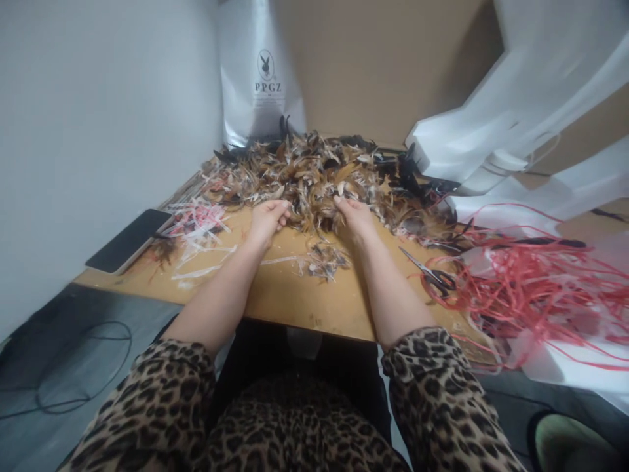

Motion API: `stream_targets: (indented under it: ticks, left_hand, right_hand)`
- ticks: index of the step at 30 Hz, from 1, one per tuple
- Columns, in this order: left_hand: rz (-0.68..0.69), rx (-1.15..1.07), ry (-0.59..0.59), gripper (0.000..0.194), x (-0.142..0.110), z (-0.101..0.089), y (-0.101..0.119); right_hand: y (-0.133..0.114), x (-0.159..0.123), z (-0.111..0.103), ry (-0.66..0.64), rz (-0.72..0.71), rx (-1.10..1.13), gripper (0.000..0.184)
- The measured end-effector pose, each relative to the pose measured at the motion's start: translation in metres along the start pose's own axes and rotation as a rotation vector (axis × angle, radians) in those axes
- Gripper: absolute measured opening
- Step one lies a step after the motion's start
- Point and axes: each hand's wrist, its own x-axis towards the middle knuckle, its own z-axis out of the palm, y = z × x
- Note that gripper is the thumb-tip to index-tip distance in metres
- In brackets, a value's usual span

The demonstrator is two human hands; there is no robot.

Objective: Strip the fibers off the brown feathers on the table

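Note:
A wide heap of brown, tan and black feathers covers the back of the wooden table. At its front edge my left hand is closed, thumb and fingertips pinched against the feathers. Across from it, my right hand pinches feathers between thumb and forefinger. A tuft of brown feathers lies between the two hands; blur hides exactly which pieces the fingertips grip. Closer to me, a small clump of feather scraps rests on the bare wood. Dark-handled scissors lie to the right of my right forearm.
A phone lies at the table's left edge, beside white and pink strips. Tangled red ribbon spreads over the right side. Behind stand a silver bag and white foam pieces. A cable loops on the floor.

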Motion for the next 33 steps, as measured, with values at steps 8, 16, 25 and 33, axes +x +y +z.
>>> stream_targets:
  ticks: [8, 16, 25, 33]
  left_hand:
    - [0.044, 0.017, -0.005, 0.027, -0.006, 0.005, 0.004]
    - [0.058, 0.048, -0.038, 0.029, -0.011, 0.009, 0.003]
    - [0.091, 0.086, -0.059, 0.028, -0.017, 0.014, 0.007]
    - [0.182, 0.113, 0.009, 0.016, -0.013, 0.013, 0.006]
  right_hand:
    - [0.008, 0.003, 0.003, -0.186, -0.043, 0.178, 0.034]
    - [0.013, -0.002, 0.010, -0.185, -0.086, 0.042, 0.034]
    - [0.002, 0.000, 0.006, -0.189, 0.054, 0.322, 0.038]
    - [0.004, -0.002, 0.012, -0.174, 0.011, 0.236, 0.040]
